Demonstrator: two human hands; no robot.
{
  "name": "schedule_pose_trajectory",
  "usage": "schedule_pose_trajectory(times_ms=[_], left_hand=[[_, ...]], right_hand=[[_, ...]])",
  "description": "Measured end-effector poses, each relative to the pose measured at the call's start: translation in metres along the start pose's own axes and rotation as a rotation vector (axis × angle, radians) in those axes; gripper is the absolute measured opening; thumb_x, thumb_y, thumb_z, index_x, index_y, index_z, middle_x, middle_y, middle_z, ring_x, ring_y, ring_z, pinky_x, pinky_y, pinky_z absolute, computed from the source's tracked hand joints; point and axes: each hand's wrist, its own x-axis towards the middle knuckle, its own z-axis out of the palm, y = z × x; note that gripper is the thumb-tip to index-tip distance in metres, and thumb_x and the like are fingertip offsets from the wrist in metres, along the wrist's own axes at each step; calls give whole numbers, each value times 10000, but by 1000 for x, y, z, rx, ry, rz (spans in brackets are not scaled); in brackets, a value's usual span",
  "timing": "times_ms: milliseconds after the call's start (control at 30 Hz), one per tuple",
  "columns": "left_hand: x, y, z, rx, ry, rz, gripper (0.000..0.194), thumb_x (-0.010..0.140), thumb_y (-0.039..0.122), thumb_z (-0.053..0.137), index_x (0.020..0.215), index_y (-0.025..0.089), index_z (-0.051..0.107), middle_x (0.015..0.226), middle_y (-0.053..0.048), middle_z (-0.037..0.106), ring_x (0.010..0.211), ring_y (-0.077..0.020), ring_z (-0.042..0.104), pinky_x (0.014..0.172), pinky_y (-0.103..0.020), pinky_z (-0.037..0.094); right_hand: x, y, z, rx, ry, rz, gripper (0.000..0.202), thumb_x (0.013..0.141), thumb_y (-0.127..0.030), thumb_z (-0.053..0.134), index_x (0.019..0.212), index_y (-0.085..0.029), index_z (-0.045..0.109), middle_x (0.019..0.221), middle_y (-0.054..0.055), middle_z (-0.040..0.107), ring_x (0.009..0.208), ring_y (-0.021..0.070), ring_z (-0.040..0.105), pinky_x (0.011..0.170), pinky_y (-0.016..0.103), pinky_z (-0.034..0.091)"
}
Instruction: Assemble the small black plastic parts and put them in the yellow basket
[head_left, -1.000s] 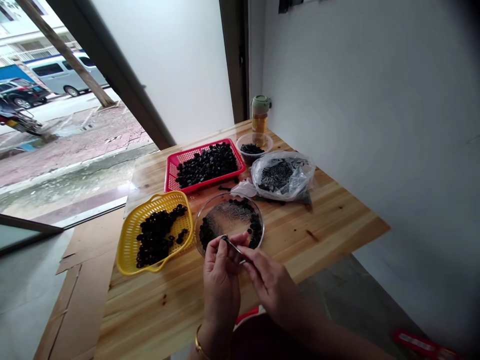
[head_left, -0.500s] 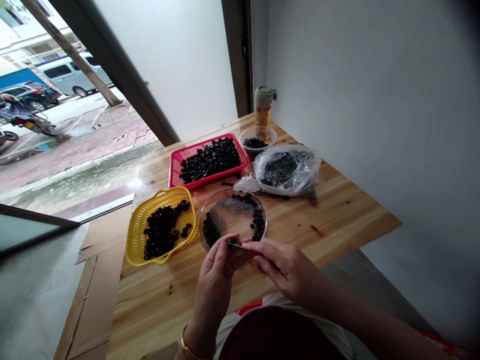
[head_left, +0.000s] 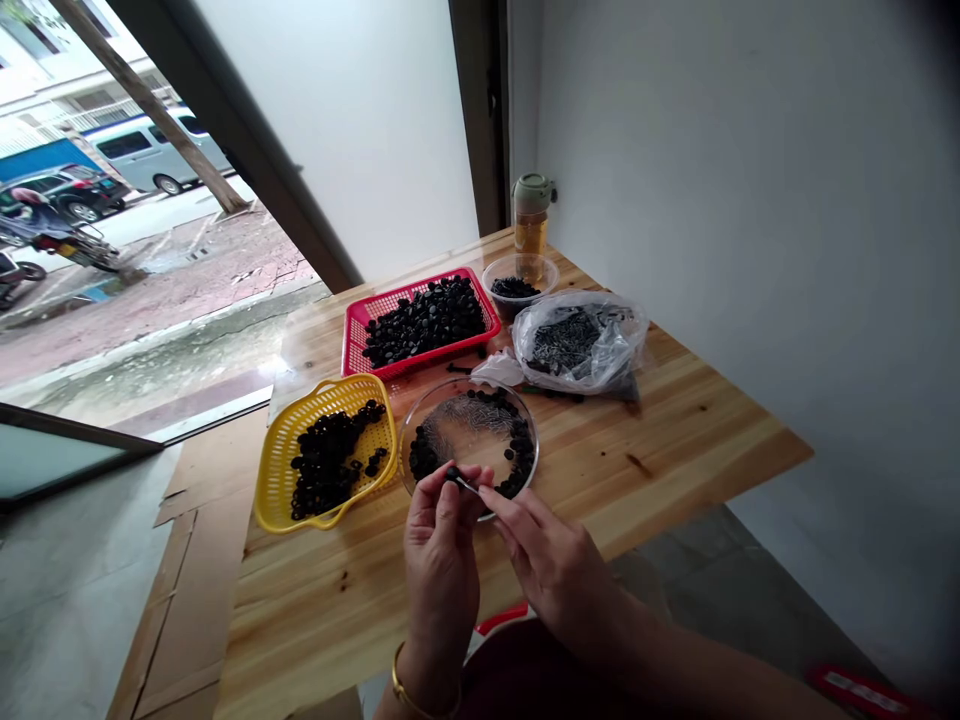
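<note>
My left hand (head_left: 444, 540) pinches a small black round piece (head_left: 453, 474) between thumb and fingertips. In my right hand (head_left: 551, 550) is a thin metallic tool (head_left: 469, 486), its tip touching the black piece. Both hands are over the near edge of a clear round dish (head_left: 537, 455), which holds black round pieces around its rim and many thin, clear or silvery bits. To the left, a yellow basket (head_left: 271, 470) holds black ring-like pieces. Behind the dish, a red basket (head_left: 360, 318) is heaped with black discs.
A clear bowl (head_left: 553, 280) of black pieces stands before a bottle (head_left: 530, 230) at the back of the wooden table (head_left: 675, 430). An open plastic bag (head_left: 626, 335) of small dark parts lies right of the red basket. A wall rises at the right.
The black piece and tool have tilted, with the tool now pointing more steeply up to the left. My right hand has turned and moved slightly left. The view has shifted slightly.
</note>
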Motion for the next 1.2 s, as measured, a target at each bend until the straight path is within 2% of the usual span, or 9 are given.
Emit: schedule_pose_trajectory(times_ms=[167, 333, 500, 633, 700, 833, 933, 1100, 1200], left_hand=[[5, -8, 4, -42, 53, -7, 306, 775, 364, 895, 991, 207, 745, 963, -56, 827, 956, -240, 807, 900, -344, 612], [7, -4, -4, 40, 23, 4, 355, 803, 359, 880, 1074, 198, 718, 998, -79, 817, 992, -248, 800, 883, -332, 618], [4, 3, -9, 130, -54, 14, 271, 850, 325, 844, 1052, 189, 725, 1063, -102, 816, 1016, -256, 796, 915, -353, 624], [1, 4, -3, 80, -52, 7, 269, 828, 332, 860, 1028, 196, 742, 1050, -96, 826, 1001, -260, 802, 904, -365, 633], [1, 3, 1, 23, -18, 11, 283, 806, 354, 876, 1010, 202, 752, 1013, -86, 831, 977, -248, 807, 887, -345, 633], [3, 0, 3, -25, 8, -7, 303, 785, 367, 890, 1000, 201, 756, 988, -76, 829, 962, -244, 808, 867, -335, 628], [8, -1, 0, -65, 32, -61, 284, 774, 322, 896, 977, 189, 749, 983, -72, 824, 977, -242, 802, 867, -332, 624], [19, 10, 0, -150, 139, -132, 143, 831, 185, 825, 938, 143, 740, 943, -85, 815, 921, -226, 808, 892, -343, 636], [22, 20, 4, -159, 215, -199, 49, 923, 90, 691, 916, 123, 727, 920, -88, 807, 880, -198, 810, 876, -316, 654]], right_hand=[[0, 1, 19, 72, 81, 46, 392, 1062, -154, 427, 1428, -178, 567, 1117, 143, 752, 947, 222, 787, 794, 302, 661], [14, 4, -8, 408, -59, 195, 320, 1036, -193, 495, 1304, -213, 668, 1183, 107, 777, 1100, 219, 759, 965, 348, 620], [17, 6, -28, 521, -154, 318, 312, 1033, -280, 506, 1258, -224, 715, 984, 67, 780, 900, 198, 752, 805, 302, 621], [9, 7, -16, 660, -139, 411, 336, 1058, -361, 488, 1267, -195, 690, 682, -13, 646, 546, 129, 587, 533, 224, 515], [6, 5, -8, 692, -103, 434, 345, 1066, -377, 473, 1277, -189, 670, 633, -30, 605, 507, 123, 555, 497, 216, 492], [12, 3, -4, 542, -40, 339, 298, 1038, -305, 504, 1253, -209, 686, 890, 51, 760, 868, 203, 751, 787, 308, 624], [18, 4, -13, 450, -58, 262, 300, 1024, -237, 500, 1257, -219, 688, 1105, 90, 796, 1054, 225, 764, 918, 350, 623], [12, 20, -37, 234, -37, 237, 310, 1029, -251, 502, 1294, -221, 660, 1162, 96, 797, 1011, 226, 783, 884, 329, 632], [6, 43, -47, 116, 54, 303, 252, 1039, -325, 523, 1218, -218, 665, 1046, 81, 803, 902, 222, 785, 809, 311, 628]])
